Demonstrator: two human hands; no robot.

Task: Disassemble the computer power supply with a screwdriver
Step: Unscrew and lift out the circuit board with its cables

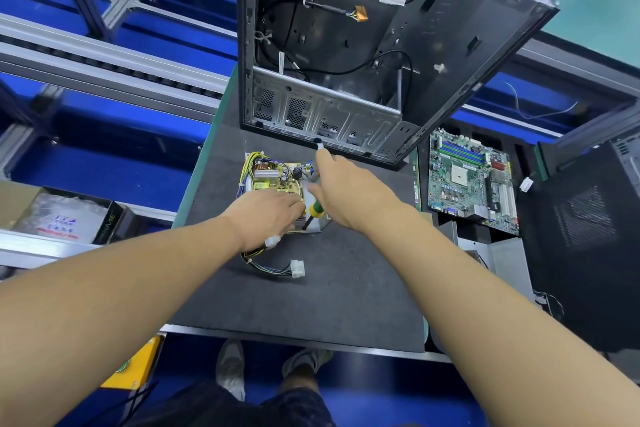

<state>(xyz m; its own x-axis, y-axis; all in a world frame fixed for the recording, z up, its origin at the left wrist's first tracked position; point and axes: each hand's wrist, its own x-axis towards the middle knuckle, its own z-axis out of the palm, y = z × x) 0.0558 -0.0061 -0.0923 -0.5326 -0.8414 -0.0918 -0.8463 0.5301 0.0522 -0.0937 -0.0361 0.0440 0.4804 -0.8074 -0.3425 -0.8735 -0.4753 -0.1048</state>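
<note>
A worker's left hand (266, 215) lies flat, grip open, apparently steadying the uncovered power supply (273, 180) on the surface (346, 288) before an emptied case (346, 107). The blurred right hand (349, 194) reaches across. Whether its grip holds the screwdriver (314, 213) beneath it cannot be told.

Dark shorts (214, 407), grey sneakers (231, 369)
</note>
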